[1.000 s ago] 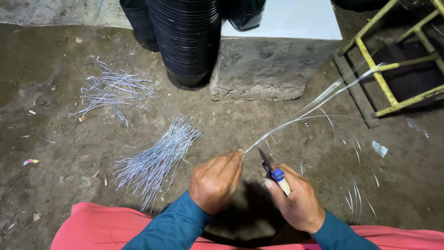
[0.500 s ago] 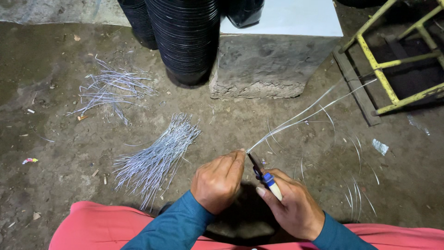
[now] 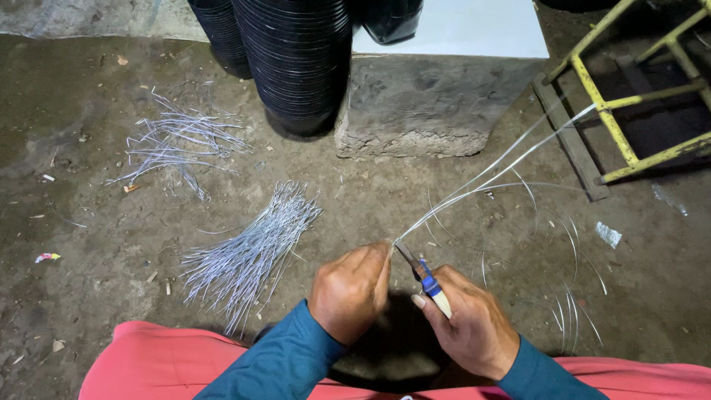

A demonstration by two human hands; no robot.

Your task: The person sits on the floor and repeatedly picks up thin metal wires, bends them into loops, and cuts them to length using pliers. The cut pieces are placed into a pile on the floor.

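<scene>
Dirt floor (image 3: 89, 244) already holds a pile of cut wires (image 3: 248, 255), while left hand (image 3: 349, 290) pinches long wires (image 3: 481, 181) and right hand (image 3: 470, 326) grips pliers (image 3: 422, 274) at them.

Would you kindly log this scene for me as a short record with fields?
Left hand: pinches a bunch of thin wires at one end
Right hand: holds pliers, tip at the pinch point
Cut wire pile: on the dirt floor, left of the hands
Behind: stacked black pots, concrete block, yellow frame
</scene>
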